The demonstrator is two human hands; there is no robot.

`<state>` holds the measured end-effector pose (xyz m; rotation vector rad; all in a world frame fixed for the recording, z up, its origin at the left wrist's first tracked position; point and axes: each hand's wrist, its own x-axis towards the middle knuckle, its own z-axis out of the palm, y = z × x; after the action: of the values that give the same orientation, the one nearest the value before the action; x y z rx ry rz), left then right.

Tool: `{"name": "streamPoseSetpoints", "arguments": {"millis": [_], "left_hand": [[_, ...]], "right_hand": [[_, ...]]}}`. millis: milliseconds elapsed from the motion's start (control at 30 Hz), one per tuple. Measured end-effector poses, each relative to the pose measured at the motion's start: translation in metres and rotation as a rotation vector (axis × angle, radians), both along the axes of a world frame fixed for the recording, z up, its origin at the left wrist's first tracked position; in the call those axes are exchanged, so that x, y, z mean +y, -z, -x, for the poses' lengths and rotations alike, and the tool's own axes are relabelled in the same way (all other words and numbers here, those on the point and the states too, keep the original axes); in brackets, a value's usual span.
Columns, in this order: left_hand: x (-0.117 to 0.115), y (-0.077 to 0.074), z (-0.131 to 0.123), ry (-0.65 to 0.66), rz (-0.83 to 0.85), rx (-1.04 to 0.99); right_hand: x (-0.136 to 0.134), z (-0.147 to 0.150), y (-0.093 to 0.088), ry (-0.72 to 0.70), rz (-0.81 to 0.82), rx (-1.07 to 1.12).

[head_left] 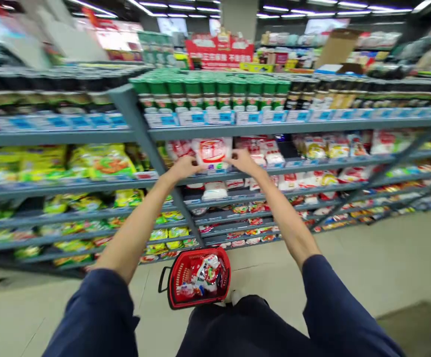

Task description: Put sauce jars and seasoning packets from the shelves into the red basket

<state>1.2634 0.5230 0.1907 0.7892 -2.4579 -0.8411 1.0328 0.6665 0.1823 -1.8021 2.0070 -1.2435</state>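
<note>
A white plastic bag with a red oval logo (212, 150) stands upright at the second shelf level, its printed front facing me. My left hand (186, 167) pinches its lower left edge. At the right edge, the fingers of my right hand (242, 161) are closed on the same bag. Similar red-and-white bags (271, 151) lie on the shelf behind and beside it. Whether the held bag still rests on the shelf, I cannot tell.
A red shopping basket (174, 297) with several packets inside stands on the floor by my feet. Green-lidded containers (202, 87) line the top shelf. A slanted grey shelf post (141, 124) rises left of my hands. Yellow packets (104, 161) fill shelves further left.
</note>
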Motion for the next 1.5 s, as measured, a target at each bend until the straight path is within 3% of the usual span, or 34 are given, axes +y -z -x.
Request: {"name": "streamPoseSetpoints", "arguments": {"millis": [100,267,467,567,733,833,1067,1167,1267,1433,1500], "left_hand": [[-0.007,0.002,0.0,0.011,0.03,0.109],[-0.008,0.005,0.0,0.042,0.0,0.12],[-0.001,0.003,0.002,0.02,-0.23,0.427],[-0.002,0.002,0.007,0.016,-0.268,0.451],[0.004,-0.004,0.023,-0.016,-0.313,0.594],[0.012,-0.006,0.034,0.085,-0.378,0.66],[0.018,-0.006,0.066,0.179,-0.383,0.614],[0.021,-0.004,0.073,0.121,-0.309,0.617],[0.018,-0.001,0.065,-0.013,-0.212,0.657],[0.001,0.007,0.034,-0.09,-0.076,0.62],[-0.002,0.011,0.026,-0.141,-0.069,0.595]], "right_hand": [[-0.01,0.006,0.001,-0.011,0.101,-0.044],[-0.009,0.004,0.003,0.008,0.099,-0.025],[-0.003,0.001,0.001,-0.061,0.098,-0.259],[-0.005,0.001,0.001,-0.06,0.107,-0.284],[-0.014,0.004,-0.003,0.123,0.297,-0.313],[-0.018,0.011,-0.003,0.221,0.425,-0.351],[-0.016,0.022,0.001,0.394,0.516,-0.252],[-0.016,0.017,0.006,0.459,0.522,-0.199],[-0.016,0.004,0.012,0.43,0.467,-0.188],[-0.019,-0.016,0.015,0.191,0.416,-0.184],[-0.02,-0.02,0.013,0.179,0.405,-0.163]]}}
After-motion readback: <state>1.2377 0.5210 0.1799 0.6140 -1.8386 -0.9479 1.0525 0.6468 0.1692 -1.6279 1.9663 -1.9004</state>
